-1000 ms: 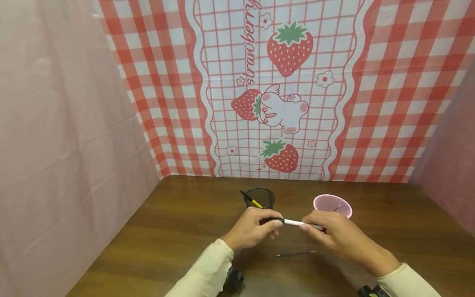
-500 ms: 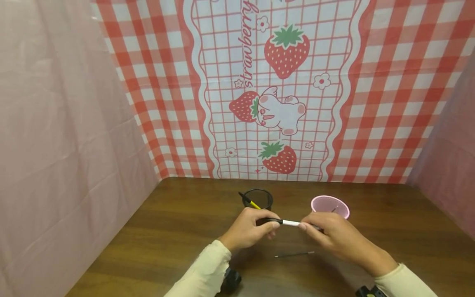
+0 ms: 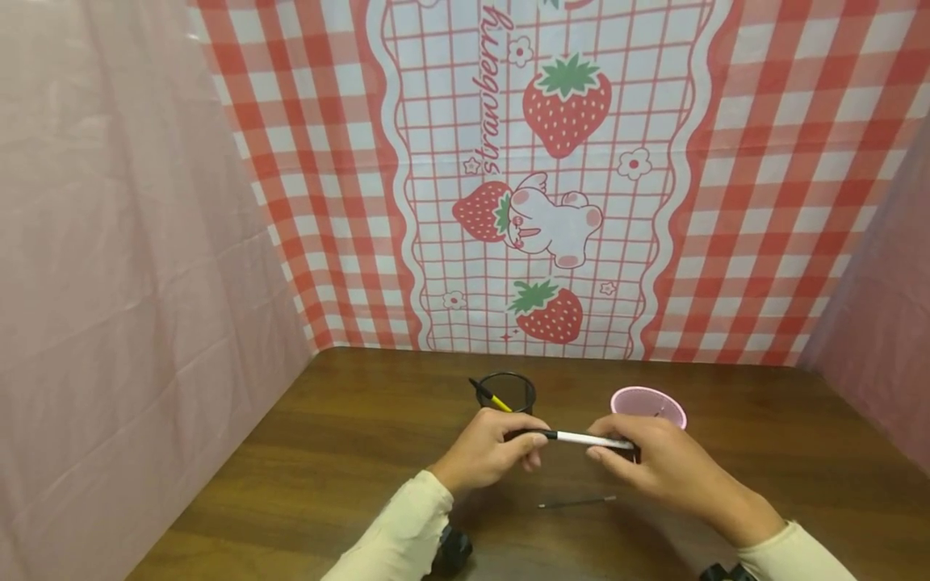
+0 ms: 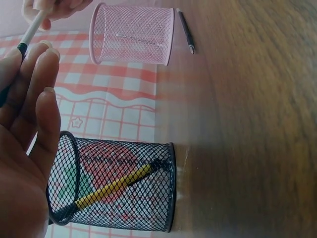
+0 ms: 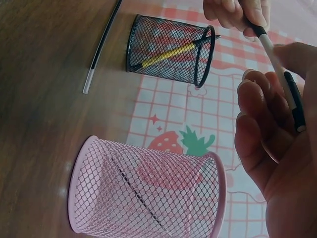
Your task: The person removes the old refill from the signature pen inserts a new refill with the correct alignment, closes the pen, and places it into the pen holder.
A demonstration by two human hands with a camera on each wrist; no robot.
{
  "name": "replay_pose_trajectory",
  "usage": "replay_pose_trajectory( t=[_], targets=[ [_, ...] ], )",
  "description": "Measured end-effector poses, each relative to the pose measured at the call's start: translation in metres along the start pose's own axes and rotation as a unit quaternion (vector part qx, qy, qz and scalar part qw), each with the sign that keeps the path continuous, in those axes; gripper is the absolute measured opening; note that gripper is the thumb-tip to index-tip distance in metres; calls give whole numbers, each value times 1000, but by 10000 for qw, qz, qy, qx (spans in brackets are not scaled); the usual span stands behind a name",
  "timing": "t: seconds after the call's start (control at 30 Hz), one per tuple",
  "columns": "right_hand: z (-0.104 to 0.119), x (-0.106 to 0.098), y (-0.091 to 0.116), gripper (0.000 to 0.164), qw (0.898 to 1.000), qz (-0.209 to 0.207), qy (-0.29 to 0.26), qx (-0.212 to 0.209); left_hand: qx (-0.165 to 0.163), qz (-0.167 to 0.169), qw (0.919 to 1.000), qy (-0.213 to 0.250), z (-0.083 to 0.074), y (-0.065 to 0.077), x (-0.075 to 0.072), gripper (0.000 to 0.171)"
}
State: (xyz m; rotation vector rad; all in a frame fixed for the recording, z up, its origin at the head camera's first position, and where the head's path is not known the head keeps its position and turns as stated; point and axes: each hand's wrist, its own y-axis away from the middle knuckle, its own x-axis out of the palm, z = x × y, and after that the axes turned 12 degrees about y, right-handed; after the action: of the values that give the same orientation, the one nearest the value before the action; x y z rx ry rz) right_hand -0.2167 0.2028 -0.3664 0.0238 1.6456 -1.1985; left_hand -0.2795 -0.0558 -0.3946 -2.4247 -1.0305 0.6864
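In the head view a white-barrelled pen with black ends spans both hands above the table. My left hand pinches its black end between thumb and fingers. Around the other end, my right hand holds it loosely; in the right wrist view the thumb lies beside the barrel and the black clip shows near the palm. Below the hands, a thin dark stick like a pen refill lies on the table; its clear tip shows in the right wrist view.
A black mesh pen cup holds a yellow-and-black pen behind my left hand. Behind my right hand stands a pink mesh cup with a thin dark rod inside. Checked strawberry cloth hangs at the table's back edge.
The right hand's thumb has dropped away from the front of the pen, so more white barrel and the clip show. The left hand keeps its pinch.
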Motion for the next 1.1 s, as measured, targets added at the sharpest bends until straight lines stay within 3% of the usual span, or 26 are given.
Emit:
replay_pose_trajectory(
  t=[0.17,0.6,0.9,1.1],
  targets=[
    [-2,0,-2,33,9998,-129,136,-86,-49,-52,10000,-11,-1,-1,1,14],
    [-5,2,-2,29,9987,-319,343,-198,-179,-80,9998,-71,-2,-2,2,13],
    [-3,4,1,27,9990,-301,257,-207,-99,-89,9999,-84,-33,1,8,12],
    [-4,1,2,27,9991,-263,241,-223,-132,-65,9999,-60,-39,0,8,12]
  ],
)
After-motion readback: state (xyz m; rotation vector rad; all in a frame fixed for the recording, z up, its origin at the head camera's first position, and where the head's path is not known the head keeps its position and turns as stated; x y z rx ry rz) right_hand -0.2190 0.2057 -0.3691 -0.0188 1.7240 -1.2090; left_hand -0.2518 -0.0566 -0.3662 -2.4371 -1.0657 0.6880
